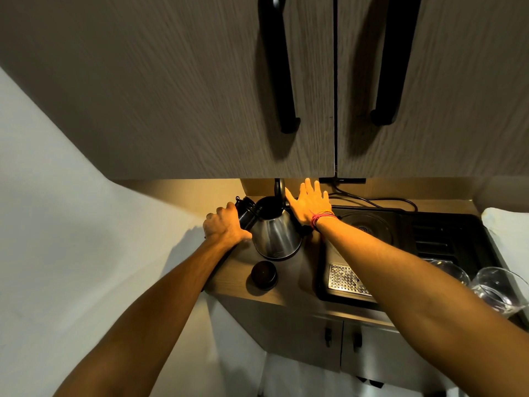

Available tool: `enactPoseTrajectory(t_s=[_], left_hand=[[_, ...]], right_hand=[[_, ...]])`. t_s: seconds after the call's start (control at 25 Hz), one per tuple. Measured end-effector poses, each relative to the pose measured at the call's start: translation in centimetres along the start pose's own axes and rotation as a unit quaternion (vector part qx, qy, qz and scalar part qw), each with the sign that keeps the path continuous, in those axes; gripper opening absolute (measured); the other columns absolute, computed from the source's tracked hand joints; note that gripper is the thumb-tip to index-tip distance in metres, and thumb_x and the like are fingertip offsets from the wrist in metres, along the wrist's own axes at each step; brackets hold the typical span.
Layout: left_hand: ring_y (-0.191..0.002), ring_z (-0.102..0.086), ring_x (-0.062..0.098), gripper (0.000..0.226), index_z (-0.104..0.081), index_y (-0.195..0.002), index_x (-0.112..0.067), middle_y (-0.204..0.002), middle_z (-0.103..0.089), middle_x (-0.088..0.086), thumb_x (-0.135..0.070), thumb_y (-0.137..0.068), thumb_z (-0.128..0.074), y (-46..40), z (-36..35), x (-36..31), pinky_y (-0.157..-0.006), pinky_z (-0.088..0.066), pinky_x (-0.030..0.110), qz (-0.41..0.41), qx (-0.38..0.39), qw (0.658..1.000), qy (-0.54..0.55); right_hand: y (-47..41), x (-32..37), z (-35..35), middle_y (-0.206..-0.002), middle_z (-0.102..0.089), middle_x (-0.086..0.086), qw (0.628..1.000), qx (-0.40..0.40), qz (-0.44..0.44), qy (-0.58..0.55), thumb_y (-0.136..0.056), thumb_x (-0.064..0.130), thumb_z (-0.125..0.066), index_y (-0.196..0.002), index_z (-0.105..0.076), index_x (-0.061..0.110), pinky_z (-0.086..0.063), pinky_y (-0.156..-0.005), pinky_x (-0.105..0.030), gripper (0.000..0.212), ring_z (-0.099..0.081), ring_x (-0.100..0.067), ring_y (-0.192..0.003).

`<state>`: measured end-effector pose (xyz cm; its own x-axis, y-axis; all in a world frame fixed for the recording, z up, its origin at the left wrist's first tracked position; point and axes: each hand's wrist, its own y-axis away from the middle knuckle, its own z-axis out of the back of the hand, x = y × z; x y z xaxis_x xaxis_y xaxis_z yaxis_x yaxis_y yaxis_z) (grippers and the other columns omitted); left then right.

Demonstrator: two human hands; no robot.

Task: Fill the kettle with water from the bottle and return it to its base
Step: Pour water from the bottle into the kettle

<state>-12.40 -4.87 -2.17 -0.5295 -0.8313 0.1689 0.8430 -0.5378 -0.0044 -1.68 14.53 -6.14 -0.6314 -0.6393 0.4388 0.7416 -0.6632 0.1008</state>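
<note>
A steel kettle (276, 236) stands on the counter with its lid tipped up at the back and its mouth open. My left hand (224, 226) grips a dark bottle (248, 214), tilted with its neck over the kettle's rim. My right hand (310, 203) is beside the kettle's upper right side, fingers spread, thumb near the raised lid; it holds nothing. A round black cap (264, 275) lies on the counter in front of the kettle. The kettle's base is not clearly visible.
A black hob unit (372, 224) with a metal drip grille (345, 279) sits right of the kettle, its cable running along the back. Two clear glasses (498, 290) stand at the right edge. Cabinet doors with black handles (282, 81) hang low overhead.
</note>
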Motion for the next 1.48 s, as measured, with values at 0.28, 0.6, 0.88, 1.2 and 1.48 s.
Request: enactPoseTrajectory(t_s=[0.28, 0.6, 0.88, 1.2, 1.48], left_hand=[[-0.104, -0.061, 0.032, 0.082, -0.048, -0.122, -0.014, -0.115, -0.061, 0.012, -0.059, -0.062, -0.080, 0.2, 0.3, -0.4, -0.069, -0.046, 0.036, -0.003, 0.003, 1.000, -0.017], [-0.101, -0.061, 0.030, 0.084, -0.046, -0.124, -0.014, -0.114, -0.060, 0.011, -0.063, -0.063, -0.078, -0.1, 0.5, -0.5, -0.067, -0.045, 0.035, -0.008, 0.002, 1.000, -0.024], [-0.107, -0.059, 0.035, 0.087, -0.044, -0.129, -0.013, -0.121, -0.059, 0.013, -0.059, -0.063, -0.078, -0.4, -0.7, -0.7, -0.071, -0.048, 0.037, -0.025, -0.014, 0.998, 0.064], [-0.094, -0.065, 0.026, 0.078, -0.051, -0.120, -0.018, -0.107, -0.065, 0.004, -0.049, -0.056, -0.084, -0.2, -4.2, 0.7, -0.070, -0.055, 0.034, -0.016, -0.056, 0.919, 0.389], [-0.104, -0.066, 0.027, 0.081, -0.057, -0.127, -0.013, -0.113, -0.070, 0.007, -0.037, -0.059, -0.093, 0.2, -7.6, 2.8, -0.086, -0.057, 0.041, 0.054, -0.129, 0.840, 0.524]], right_hand=[[0.0, -0.1, -0.1, -0.168, -0.002, -0.011, 1.000, 0.007, 0.005, 0.012, -0.094, 0.065, -0.011, -0.157, -0.015, 0.007, -0.008, -0.124, -0.054, 0.086, 0.000, -0.032, -0.155], [-0.3, -0.1, -0.3, -0.167, -0.003, -0.013, 1.000, 0.004, 0.016, 0.017, -0.096, 0.062, -0.014, -0.157, -0.016, 0.007, -0.009, -0.124, -0.055, 0.082, -0.001, -0.033, -0.155], [-0.6, -0.3, -0.5, -0.166, -0.002, -0.019, 0.996, 0.027, 0.045, 0.065, -0.100, 0.050, -0.023, -0.158, -0.016, 0.016, -0.013, -0.121, -0.059, 0.067, -0.001, -0.038, -0.154], [-0.8, -0.3, -0.8, -0.148, -0.025, -0.034, 0.987, 0.058, 0.126, 0.078, -0.098, 0.022, -0.044, -0.158, -0.006, 0.014, -0.035, -0.113, -0.053, 0.072, -0.029, -0.052, -0.139], [-1.1, 0.0, -0.8, -0.126, -0.042, -0.023, 0.988, 0.013, 0.141, 0.060, -0.103, 0.029, -0.033, -0.149, -0.028, 0.011, -0.047, -0.095, -0.051, 0.050, -0.051, -0.043, -0.110]])
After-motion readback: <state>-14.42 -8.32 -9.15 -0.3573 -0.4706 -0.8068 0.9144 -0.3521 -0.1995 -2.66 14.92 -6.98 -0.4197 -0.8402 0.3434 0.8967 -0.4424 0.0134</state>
